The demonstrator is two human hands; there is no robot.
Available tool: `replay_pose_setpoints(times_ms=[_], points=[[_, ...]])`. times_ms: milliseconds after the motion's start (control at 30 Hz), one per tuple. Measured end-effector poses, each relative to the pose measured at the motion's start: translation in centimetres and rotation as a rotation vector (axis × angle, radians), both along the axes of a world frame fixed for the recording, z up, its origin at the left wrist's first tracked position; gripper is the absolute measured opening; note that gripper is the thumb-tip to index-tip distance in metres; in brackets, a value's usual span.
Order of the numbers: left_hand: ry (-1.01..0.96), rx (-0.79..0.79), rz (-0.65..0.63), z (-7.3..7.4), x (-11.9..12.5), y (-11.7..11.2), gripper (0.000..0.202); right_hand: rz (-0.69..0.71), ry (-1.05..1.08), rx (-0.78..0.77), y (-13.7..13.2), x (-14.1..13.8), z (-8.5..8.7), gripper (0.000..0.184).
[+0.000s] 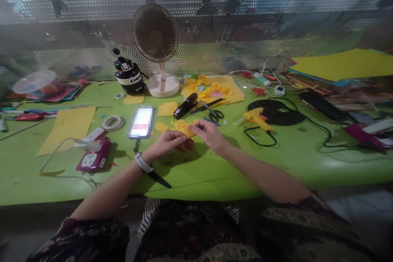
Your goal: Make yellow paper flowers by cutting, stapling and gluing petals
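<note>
Both my hands meet at the middle of the green table around a yellow paper flower (181, 125) with a ragged, fringed edge. My left hand (168, 141) pinches its lower left side between thumb and fingers. On the right side, my right hand (208, 133) grips the paper between thumb and forefinger. Part of the flower is hidden behind the fingers. Just beyond the hands lie a black stapler (185, 106), a pair of black-handled scissors (213, 112) and small yellow paper squares (167, 109). A lit phone (141, 122) rests left of my left hand.
A yellow glue gun (258, 118) with a looping cable lies to the right. Left are a purple power adapter (94, 156), a tape roll (112, 123) and a yellow sheet (69, 127). Behind stand a fan (162, 85), a dark bottle (129, 77) and yellow flowers (215, 89) on a sheet.
</note>
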State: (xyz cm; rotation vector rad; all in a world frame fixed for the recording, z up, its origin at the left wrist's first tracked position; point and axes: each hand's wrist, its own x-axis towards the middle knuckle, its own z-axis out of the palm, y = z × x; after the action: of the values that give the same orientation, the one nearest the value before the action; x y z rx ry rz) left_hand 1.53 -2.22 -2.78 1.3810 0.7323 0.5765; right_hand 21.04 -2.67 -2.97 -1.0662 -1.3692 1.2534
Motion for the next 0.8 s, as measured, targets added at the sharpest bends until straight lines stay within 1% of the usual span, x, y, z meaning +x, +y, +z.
replay_pose_setpoints(times_ms=[167, 300, 500, 567, 667, 800], points=[[-0.014, -0.059, -0.061, 0.07, -0.14, 0.04, 0.042, 0.039, -0.026, 0.021, -0.18, -0.04, 0.22, 0.04], [-0.03, -0.105, -0.09, 0.32, -0.34, 0.03, 0.038, 0.063, -0.029, 0.018, -0.32, -0.05, 0.45, 0.039], [-0.056, -0.137, -0.12, 0.79, -0.54, 0.07, 0.033, 0.05, -0.042, 0.017, -0.17, 0.04, 0.47, 0.039], [-0.056, -0.134, -0.127, 0.87, -0.49, 0.06, 0.035, 0.038, -0.043, 0.015, -0.03, 0.09, 0.39, 0.039], [-0.036, -0.106, -0.084, 0.69, -0.25, 0.02, 0.041, 0.023, -0.068, 0.038, 0.01, 0.11, 0.28, 0.038], [0.032, -0.084, -0.007, 0.0, 0.26, -0.08, 0.048, 0.003, -0.134, 0.105, -0.29, 0.04, 0.22, 0.036]])
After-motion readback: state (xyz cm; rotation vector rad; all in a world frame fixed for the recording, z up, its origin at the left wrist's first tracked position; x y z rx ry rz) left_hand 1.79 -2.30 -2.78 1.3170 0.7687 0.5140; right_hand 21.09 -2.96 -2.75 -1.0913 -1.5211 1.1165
